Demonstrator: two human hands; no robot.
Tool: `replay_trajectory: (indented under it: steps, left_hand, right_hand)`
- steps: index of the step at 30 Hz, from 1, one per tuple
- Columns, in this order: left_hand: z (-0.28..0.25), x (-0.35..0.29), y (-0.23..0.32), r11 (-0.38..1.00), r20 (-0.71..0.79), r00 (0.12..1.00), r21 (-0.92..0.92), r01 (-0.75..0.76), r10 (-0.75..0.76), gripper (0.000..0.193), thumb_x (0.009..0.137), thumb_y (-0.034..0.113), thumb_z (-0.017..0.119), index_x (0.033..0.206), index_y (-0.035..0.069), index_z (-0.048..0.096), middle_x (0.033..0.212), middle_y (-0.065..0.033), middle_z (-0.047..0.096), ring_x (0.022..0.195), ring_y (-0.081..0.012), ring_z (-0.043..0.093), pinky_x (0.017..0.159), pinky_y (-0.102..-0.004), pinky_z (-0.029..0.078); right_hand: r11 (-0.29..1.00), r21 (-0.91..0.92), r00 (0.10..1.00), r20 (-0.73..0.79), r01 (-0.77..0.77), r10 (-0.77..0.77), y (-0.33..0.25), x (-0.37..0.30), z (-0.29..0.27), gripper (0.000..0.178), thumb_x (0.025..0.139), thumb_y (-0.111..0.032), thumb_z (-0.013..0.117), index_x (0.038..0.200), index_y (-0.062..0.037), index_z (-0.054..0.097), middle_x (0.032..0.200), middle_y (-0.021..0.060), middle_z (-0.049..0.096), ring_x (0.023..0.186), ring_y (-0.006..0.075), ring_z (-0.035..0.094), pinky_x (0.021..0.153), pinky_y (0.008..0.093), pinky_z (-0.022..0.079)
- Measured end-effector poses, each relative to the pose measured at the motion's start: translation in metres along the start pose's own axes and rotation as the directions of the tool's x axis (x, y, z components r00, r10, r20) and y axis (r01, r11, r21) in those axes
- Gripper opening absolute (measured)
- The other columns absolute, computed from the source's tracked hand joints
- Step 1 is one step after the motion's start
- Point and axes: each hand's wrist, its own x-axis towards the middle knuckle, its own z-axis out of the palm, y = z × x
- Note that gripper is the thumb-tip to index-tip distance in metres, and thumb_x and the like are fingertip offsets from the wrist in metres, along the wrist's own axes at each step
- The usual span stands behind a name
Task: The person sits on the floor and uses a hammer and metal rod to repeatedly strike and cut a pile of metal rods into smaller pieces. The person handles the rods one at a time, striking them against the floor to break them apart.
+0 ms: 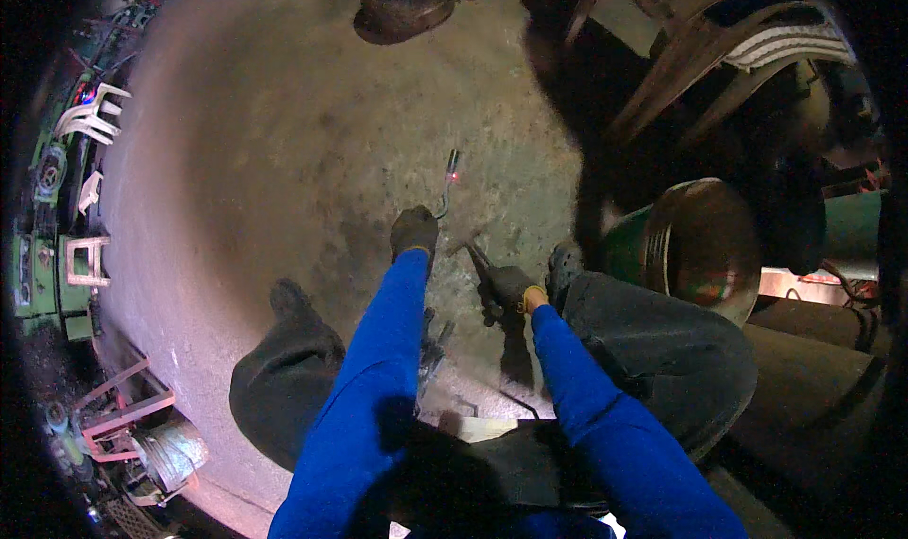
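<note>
Our gloved left hand is clamped on a bent torch, its glowing tip at twelve o'clock; our gloved right hand grips a dark tool above the concrete floor.

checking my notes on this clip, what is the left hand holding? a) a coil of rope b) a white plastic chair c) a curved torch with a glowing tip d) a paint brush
c, the gloved left hand grips a thin curved torch whose tip glows red above the concrete floor.
</note>
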Motion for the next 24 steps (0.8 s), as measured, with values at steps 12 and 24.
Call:
replay_trajectory:
  steps: [12,24]
  left_hand:
    - [0.018,0.006,0.003,0.978,0.045,0.996,0.19,-0.087,0.08,0.032,0.086,0.035,0.068,0.103,0.007,0.069,0.114,-0.0172,0.068,0.109,-0.038,0.066,0.091,-0.0491,0.053]
    - [-0.083,-0.058,-0.029,0.617,0.414,0.827,0.552,-0.561,0.381,0.03,0.084,0.027,0.066,0.106,0.009,0.075,0.109,-0.0193,0.072,0.106,-0.0359,0.068,0.09,-0.046,0.055]
  right_hand:
    - [0.972,-0.202,0.89,-0.411,0.124,-0.199,0.03,0.025,0.059,0.043,0.097,-0.037,0.05,0.083,-0.0011,0.07,0.084,0.0251,0.07,0.076,0.04,0.069,0.067,0.0489,0.054]
    - [0.872,0.462,0.891,-0.314,-0.158,0.328,-0.032,-0.035,0.088,0.042,0.08,-0.034,0.065,0.108,-0.0022,0.067,0.102,0.0265,0.07,0.094,0.0432,0.069,0.08,0.0507,0.055]
